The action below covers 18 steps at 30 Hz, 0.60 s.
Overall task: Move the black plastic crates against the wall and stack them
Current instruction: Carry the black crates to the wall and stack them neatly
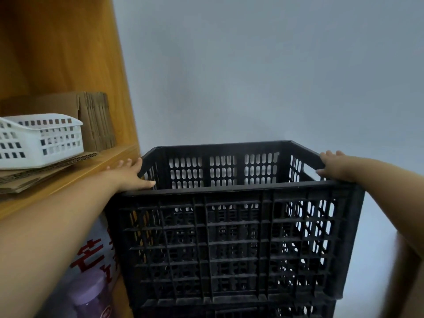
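Just above a lower black crate, a top black crate is held. Its side rims are gripped by the left hand and the right hand, thumbs inside.

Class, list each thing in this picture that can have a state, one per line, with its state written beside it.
top crate: upright, open side up, on top of the lower crate
lower crate: under it, mostly out of view
left hand: grips the top crate's left rim
right hand: grips its right rim
white basket: upright, on flat cardboard
bottle: lid on
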Available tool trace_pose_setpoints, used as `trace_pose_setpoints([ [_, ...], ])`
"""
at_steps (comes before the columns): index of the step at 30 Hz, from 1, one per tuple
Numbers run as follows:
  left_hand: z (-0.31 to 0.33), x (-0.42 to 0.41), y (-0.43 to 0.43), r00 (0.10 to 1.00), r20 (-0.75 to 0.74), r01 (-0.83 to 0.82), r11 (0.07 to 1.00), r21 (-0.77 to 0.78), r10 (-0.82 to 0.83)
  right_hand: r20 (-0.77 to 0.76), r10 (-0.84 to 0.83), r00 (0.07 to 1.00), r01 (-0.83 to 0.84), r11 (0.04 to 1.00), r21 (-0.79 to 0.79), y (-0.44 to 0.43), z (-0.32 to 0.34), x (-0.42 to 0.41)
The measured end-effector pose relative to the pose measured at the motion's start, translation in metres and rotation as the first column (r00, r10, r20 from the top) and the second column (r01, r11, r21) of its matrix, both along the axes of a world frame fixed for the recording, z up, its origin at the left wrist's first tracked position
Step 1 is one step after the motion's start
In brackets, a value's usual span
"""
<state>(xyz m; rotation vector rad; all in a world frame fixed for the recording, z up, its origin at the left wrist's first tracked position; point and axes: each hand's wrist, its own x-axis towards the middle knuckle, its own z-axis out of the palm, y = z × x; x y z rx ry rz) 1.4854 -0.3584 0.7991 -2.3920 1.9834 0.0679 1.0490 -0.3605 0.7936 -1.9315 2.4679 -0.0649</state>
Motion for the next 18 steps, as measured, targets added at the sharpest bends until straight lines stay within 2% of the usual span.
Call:
trace_pose_setpoints([
  [3, -0.001, 0.001, -0.004, 0.999, 0.024, 0.049, 0.999, 0.009, -0.049, -0.024, 0.049, 0.998, -0.048, 0.998, 0.048, 0.0, 0.001, 0.001],
  [8, -0.004, 0.002, -0.013, 0.995, -0.045, 0.091, 0.995, -0.037, -0.093, 0.069, 0.111, 0.991, -0.116, 0.991, 0.072, 0.001, 0.006, 0.003],
  [12, -0.006, 0.004, -0.006, 0.983, -0.141, 0.105, 0.991, -0.082, -0.116, -0.071, 0.188, 0.98, -0.172, 0.968, 0.182, -0.004, 0.003, -0.004],
  [15, -0.007, 0.004, -0.006, 0.981, -0.163, 0.091, 0.991, -0.1, -0.106, -0.075, 0.192, 0.979, -0.18, 0.973, 0.141, -0.004, 0.0, -0.007],
  [18, -0.006, 0.003, -0.012, 0.979, -0.181, 0.078, 0.991, -0.112, -0.097, -0.002, 0.097, 0.995, -0.097, 0.992, 0.076, -0.011, -0.004, -0.009],
])
